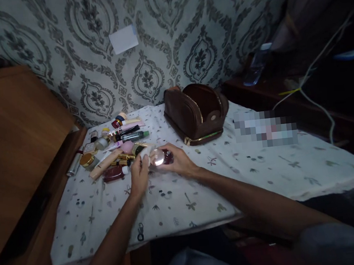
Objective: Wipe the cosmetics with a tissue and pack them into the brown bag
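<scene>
While our right hand [181,161] grips a shiny round container [159,156] approx. mid-frame, fingers wrapped round its dark end, our left hand [140,172] pinches a white cloth-like piece [148,153] at its left side, touching or just beside; we can't tell which. Step in hand, prob.: handling the container w/ the white piece, maybe wiping. Next move calls for a firm R hold, as the surface looks slick, & L fingertips free to shift. Pose: right forearm [249,190] slants in from lower right, left forearm [115,236] from bottom left, hands low over the patterned tablecloth [184,199]. Further out: mixed cosmetics [113,146] left of centre, brown bag [180,117] unzipped, right of centre, wallpaper [152,21] up top.
</scene>
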The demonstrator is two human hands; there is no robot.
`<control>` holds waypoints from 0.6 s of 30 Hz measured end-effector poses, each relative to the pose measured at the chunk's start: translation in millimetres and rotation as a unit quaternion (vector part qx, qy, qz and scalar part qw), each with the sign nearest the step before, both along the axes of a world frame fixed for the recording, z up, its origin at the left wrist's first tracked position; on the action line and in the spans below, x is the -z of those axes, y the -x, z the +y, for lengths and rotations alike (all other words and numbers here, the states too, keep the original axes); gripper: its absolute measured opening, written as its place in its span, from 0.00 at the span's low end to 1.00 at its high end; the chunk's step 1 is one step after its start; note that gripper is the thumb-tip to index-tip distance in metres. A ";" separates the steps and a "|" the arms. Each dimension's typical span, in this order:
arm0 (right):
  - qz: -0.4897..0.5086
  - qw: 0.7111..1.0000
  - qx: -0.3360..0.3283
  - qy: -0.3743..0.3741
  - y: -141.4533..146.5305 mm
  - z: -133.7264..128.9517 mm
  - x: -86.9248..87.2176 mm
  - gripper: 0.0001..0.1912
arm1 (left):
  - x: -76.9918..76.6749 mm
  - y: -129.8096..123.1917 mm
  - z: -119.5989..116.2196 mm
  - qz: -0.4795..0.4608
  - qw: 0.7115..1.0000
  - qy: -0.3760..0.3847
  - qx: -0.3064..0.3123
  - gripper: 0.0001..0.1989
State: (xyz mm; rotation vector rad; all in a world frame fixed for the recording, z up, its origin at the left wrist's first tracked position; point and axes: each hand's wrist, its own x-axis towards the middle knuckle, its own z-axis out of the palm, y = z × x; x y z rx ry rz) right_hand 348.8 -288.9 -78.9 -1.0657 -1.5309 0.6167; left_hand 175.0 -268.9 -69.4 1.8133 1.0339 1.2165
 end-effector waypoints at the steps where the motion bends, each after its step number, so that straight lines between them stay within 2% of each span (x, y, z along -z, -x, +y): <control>1: -0.029 1.000 0.002 -0.009 0.6 0.1 2.6 0.23 | 0.5 0.8 -1.9 0.037 0.997 -0.060 0.023 0.18; 3: -0.054 0.999 0.003 -0.001 1.4 0.7 7.7 0.22 | 1.2 -0.2 -7.4 0.109 0.976 -0.171 0.084 0.19; 5: -0.034 0.999 0.002 0.021 0.9 2.3 11.4 0.24 | 0.7 -3.1 -13.7 0.162 0.945 -0.254 0.127 0.19; 8: 0.050 0.997 -0.005 0.054 -1.2 5.6 12.0 0.31 | -3.6 -4.9 -20.2 0.163 0.926 -0.320 0.115 0.17; 11: 0.165 0.980 -0.029 0.111 -1.5 7.1 5.5 0.29 | -8.2 1.1 -19.6 0.146 0.937 -0.318 0.019 0.13; 14: 0.249 0.962 -0.021 0.106 -0.9 3.0 -8.0 0.24 | -5.9 10.4 -12.3 0.179 0.943 -0.264 -0.095 0.15; 16: 0.277 0.957 -0.025 0.083 -3.9 -3.8 -21.8 0.23 | 0.3 15.0 -5.6 0.199 0.945 -0.234 -0.116 0.17; 18: 0.296 0.953 -0.026 0.056 -13.4 -12.7 -40.8 0.22 | 8.4 18.2 1.2 0.226 0.944 -0.218 -0.105 0.19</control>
